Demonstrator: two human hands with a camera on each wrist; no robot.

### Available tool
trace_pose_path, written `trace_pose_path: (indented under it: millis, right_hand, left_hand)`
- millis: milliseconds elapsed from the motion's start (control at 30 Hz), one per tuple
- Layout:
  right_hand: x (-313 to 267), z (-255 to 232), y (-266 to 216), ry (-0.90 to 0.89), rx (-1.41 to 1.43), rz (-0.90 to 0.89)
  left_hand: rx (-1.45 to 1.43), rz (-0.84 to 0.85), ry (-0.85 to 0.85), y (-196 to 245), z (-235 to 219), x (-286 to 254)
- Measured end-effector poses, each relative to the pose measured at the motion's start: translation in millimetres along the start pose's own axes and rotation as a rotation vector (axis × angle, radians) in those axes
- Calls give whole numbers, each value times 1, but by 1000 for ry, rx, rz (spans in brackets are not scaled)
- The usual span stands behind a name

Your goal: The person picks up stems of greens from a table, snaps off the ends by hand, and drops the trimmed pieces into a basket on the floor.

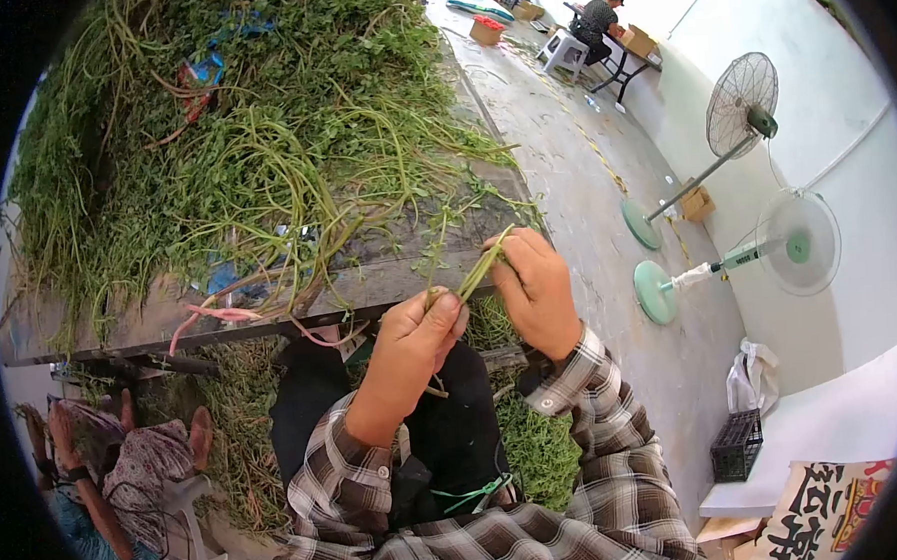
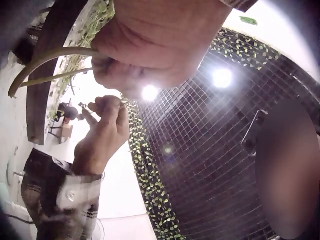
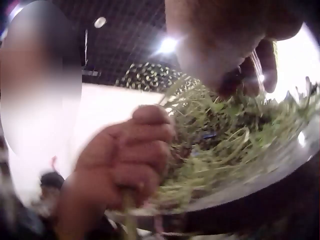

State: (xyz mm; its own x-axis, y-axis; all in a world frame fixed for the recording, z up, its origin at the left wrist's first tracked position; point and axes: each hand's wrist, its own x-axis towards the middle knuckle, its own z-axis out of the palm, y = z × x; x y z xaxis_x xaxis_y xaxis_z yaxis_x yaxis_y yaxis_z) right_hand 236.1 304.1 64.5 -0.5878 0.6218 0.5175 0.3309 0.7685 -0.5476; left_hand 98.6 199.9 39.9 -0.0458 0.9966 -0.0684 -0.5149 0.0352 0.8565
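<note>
A small bunch of long green stems [image 1: 481,270] runs between both hands, over the near edge of a dark wooden table [image 1: 384,283]. My left hand [image 1: 411,334] grips the stems, thumb on top; their lower ends [image 2: 55,52] bend out below that fist in the left wrist view. At the other end, my right hand [image 1: 537,284] pinches the tips between thumb and curled fingers. In the right wrist view the left hand [image 3: 132,155] is a closed fist around the stems, and the right hand [image 3: 220,42] is blurred above.
A large heap of leafy greens [image 1: 291,117] covers the table. Pink ties [image 1: 225,313] hang at its edge. More greens [image 1: 538,451] lie below, beside my legs. At the left sits another person [image 1: 147,473]. Two fans [image 1: 741,107] stand right, and a person works at a far desk [image 1: 597,23].
</note>
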Motion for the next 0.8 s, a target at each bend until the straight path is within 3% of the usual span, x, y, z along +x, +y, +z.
trace_pose_path:
  millis: [67, 100, 167, 200, 233, 367, 433, 500, 533, 600, 733, 800]
  right_hand:
    - [1, -5, 17, 46, -209, -111]
    - [2, -6, 25, 81, -252, -84]
    - [8, -16, 65, 173, -195, 125]
    - [15, -31, 78, 270, 75, 386]
    - [14, -49, 94, 341, 223, 457]
    - [10, -73, 47, 216, 284, 450]
    - [11, -60, -8, 29, -50, 266]
    - [8, -43, -25, -102, -195, -156]
    - [7, -37, -32, -98, -193, -153]
    - [6, -30, -43, -368, -508, -331]
    - [3, -22, -23, -394, -518, -388]
    - [2, -29, -10, -278, -496, -317]
  left_hand:
    - [77, 89, -2, -8, 2, 4]
    - [73, 90, 2, -11, 3, 2]
    - [180, 49, -67, -12, 6, 1]
    - [177, 53, -66, -11, 6, 0]
    - [226, 90, -45, -9, 4, -2]
    - [329, 158, 21, -11, 1, 2]
    - [387, 181, 6, -14, 5, 4]
    - [530, 237, 10, -17, 9, 4]
    - [534, 235, 7, -19, 9, 4]
    - [612, 300, 22, -22, 9, 5]
    - [661, 265, 18, -19, 8, 5]
    - [622, 298, -3, -18, 12, 4]
